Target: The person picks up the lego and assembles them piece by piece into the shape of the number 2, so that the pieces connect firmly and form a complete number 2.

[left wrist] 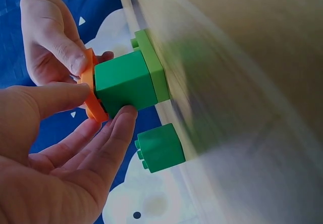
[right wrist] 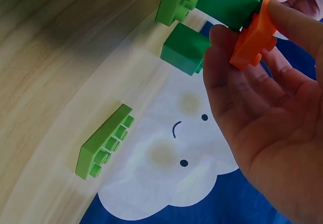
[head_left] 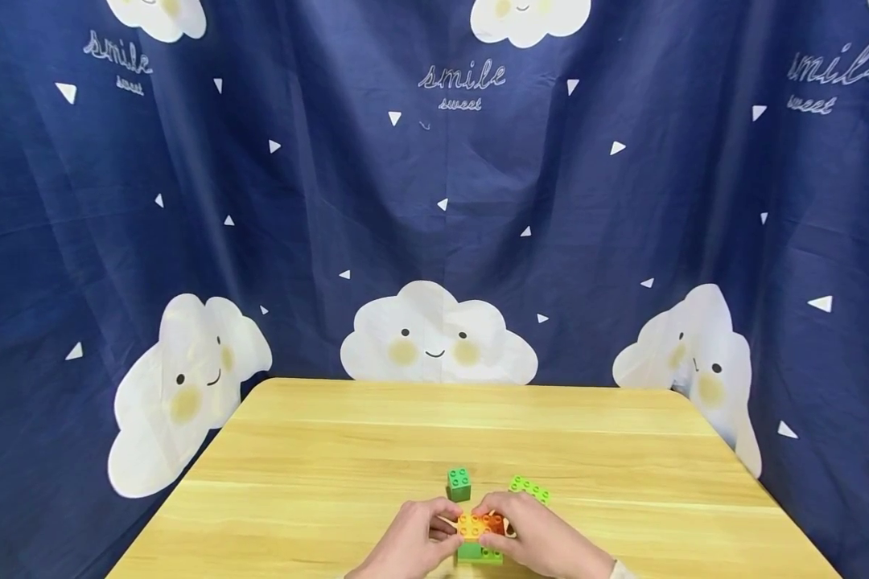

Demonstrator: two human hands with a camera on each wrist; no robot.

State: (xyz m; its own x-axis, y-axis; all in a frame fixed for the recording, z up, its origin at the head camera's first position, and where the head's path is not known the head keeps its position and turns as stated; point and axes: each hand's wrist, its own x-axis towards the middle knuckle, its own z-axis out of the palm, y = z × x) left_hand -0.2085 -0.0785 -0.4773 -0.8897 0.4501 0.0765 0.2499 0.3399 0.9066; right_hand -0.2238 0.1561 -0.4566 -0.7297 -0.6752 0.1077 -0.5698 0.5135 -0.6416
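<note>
An orange building brick (head_left: 472, 527), flat and studded, is pinched between both hands on top of a dark green block (left wrist: 126, 80). That block stands on a flat light green brick (left wrist: 152, 65) lying on the table. From the left, my left hand (head_left: 414, 537) holds the orange brick's end, a fingertip also against the green block in the left wrist view. My right hand (head_left: 539, 535) grips the other end, which overhangs the block in the right wrist view. Beyond the hands stands a second dark green block (head_left: 459, 483).
A second flat light green brick (right wrist: 105, 142) lies on the table just beyond my right hand. The wooden table (head_left: 297, 450) has rounded far corners. Behind it hangs a dark blue curtain (head_left: 362, 201) with clouds and small triangles.
</note>
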